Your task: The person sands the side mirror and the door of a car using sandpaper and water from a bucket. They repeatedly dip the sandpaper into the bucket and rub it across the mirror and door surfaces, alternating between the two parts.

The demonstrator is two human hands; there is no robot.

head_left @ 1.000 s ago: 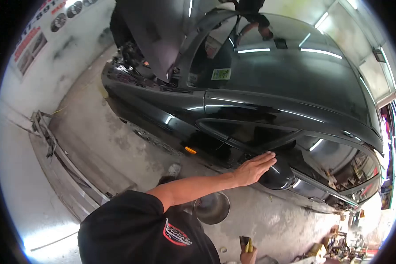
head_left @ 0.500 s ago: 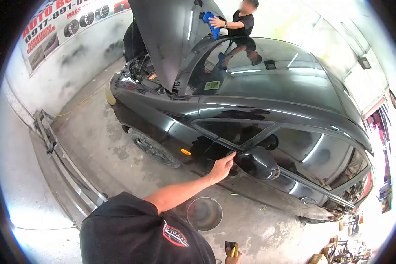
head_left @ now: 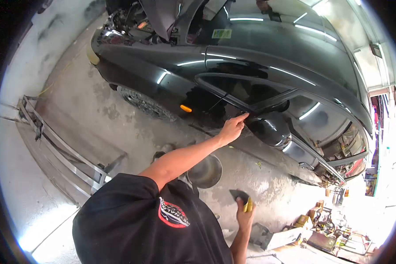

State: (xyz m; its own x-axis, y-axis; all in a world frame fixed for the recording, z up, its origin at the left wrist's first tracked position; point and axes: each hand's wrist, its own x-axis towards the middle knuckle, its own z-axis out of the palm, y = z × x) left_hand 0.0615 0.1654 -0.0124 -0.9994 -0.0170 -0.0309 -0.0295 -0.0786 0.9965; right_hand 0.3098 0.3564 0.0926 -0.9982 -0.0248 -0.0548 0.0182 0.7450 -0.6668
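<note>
My left hand (head_left: 233,128) reaches out to the black car (head_left: 154,66). Its index finger points, with the tip right at the front base of the black side mirror (head_left: 270,128); the other fingers are curled and hold nothing. Low and to the right, my right hand (head_left: 244,215) is closed around a dark grey flat sheet (head_left: 239,194) and a yellow piece (head_left: 248,205). The exact kind of both is unclear. An orange side marker (head_left: 186,108) sits on the fender, left of my left hand.
A round metal basin (head_left: 207,170) stands on the concrete floor below my left arm. Metal rails (head_left: 61,147) lie along the left wall. The hood (head_left: 158,17) is raised. Boxes (head_left: 279,237) and assorted tools are at the lower right.
My view has tilted down, so the co-worker with the blue cloth has left the picture. My right hand shows more fully. My left fingertip stays by the mirror base.
</note>
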